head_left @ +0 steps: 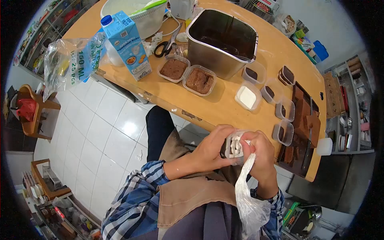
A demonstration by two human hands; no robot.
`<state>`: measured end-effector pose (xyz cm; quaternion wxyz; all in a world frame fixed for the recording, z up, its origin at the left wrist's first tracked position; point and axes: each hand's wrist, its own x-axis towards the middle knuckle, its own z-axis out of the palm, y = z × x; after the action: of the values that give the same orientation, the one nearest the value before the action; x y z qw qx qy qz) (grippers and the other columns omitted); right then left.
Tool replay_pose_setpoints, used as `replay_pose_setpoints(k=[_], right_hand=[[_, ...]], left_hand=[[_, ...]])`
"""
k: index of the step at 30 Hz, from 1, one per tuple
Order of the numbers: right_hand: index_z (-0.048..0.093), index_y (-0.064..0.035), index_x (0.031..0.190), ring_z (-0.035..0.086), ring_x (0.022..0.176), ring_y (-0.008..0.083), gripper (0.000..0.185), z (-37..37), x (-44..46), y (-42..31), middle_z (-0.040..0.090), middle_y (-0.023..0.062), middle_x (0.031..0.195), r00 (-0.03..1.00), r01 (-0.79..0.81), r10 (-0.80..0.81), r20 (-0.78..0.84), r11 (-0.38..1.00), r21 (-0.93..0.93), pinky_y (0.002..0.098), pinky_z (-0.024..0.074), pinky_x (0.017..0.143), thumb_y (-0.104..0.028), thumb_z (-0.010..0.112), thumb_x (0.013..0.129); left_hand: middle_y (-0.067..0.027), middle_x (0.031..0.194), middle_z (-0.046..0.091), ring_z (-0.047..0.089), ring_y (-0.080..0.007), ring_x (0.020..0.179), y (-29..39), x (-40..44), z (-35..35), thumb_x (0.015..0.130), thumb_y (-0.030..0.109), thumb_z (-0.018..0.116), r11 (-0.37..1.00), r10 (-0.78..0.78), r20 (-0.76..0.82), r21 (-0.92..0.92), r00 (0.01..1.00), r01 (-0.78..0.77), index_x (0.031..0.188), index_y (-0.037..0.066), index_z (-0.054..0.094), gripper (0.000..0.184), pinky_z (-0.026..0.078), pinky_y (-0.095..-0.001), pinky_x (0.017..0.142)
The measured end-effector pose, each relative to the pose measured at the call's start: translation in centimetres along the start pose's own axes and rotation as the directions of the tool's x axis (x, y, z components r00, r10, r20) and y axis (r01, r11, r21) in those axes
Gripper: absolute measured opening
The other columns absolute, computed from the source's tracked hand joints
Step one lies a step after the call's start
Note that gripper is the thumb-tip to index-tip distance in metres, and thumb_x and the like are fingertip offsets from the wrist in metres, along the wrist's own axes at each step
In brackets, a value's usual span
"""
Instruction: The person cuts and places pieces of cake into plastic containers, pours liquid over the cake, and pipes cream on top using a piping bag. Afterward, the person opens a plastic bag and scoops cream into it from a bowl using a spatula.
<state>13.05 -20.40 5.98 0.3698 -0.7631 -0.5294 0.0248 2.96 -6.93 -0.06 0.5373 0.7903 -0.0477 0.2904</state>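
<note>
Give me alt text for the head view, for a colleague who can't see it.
The left hand holds a small clear tub with white cream in it, while the right hand holds a piping bag at its opening. On the light-brown table ahead stand a metal container, a blue carton and two cake-filled tubs, with brown cake slabs at right.

Clear plastic packaging bag (60,60), upper left of the frame: green print, turned sideways, reads "150 ML", with "25 PCS" alongside. A further line on the same bag reads "THIN WALL"; the rest of that line is unclear. Blue milk carton (129,50), upper left of centre: slanted print on the front panel reads "KONSUMSI SUSU"; smaller lines are illegible.
</note>
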Motion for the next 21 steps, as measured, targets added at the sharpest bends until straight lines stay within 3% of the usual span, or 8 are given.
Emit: replay_pose_setpoints(k=[4, 13, 21], right_hand=[[0.05, -0.0016, 0.091, 0.053, 0.067, 0.0345, 0.018, -0.41, 0.29, -0.39, 0.056, 0.016, 0.078, 0.997, 0.007, -0.005, 0.071, 0.999, -0.033, 0.0434, 0.041, 0.058, 0.002, 0.061, 0.076], [0.052, -0.0019, 0.087, 0.053, 0.062, 0.0336, 0.017, -0.45, 0.44, -0.91, 0.055, 0.0144, 0.07, 0.997, -0.054, 0.059, 0.058, 0.995, -0.08, 0.0418, 0.0405, 0.054, 0.001, 0.064, 0.074], [0.053, -0.0027, 0.087, 0.051, 0.061, 0.0325, 0.022, -0.58, 0.37, -0.65, 0.053, 0.0134, 0.068, 0.997, 0.024, -0.013, 0.081, 0.99, -0.137, 0.0416, 0.0389, 0.053, 0.001, 0.065, 0.07]], left_hand=[[-0.0213, 0.113, 0.048, 0.049, -0.038, 0.104, -0.09, -0.09, 0.01, 0.063, 0.015, 0.08, 1.0, 0.005, -0.006, 0.003, 1.0, -0.004, 0.122, -0.003, 0.037, 0.075, 0.042, -0.0402, 0.088], [-0.0215, 0.114, 0.047, 0.048, -0.0379, 0.104, -0.31, -0.12, 0.09, 0.062, 0.014, 0.08, 1.0, 0.014, -0.011, -0.005, 1.0, -0.014, 0.123, -0.003, 0.037, 0.076, 0.042, -0.0396, 0.088], [-0.0215, 0.113, 0.047, 0.048, -0.0378, 0.104, -0.36, 0.09, -0.32, 0.062, 0.015, 0.081, 1.0, 0.016, -0.015, 0.012, 1.0, -0.016, 0.122, -0.003, 0.038, 0.076, 0.042, -0.0394, 0.089]])
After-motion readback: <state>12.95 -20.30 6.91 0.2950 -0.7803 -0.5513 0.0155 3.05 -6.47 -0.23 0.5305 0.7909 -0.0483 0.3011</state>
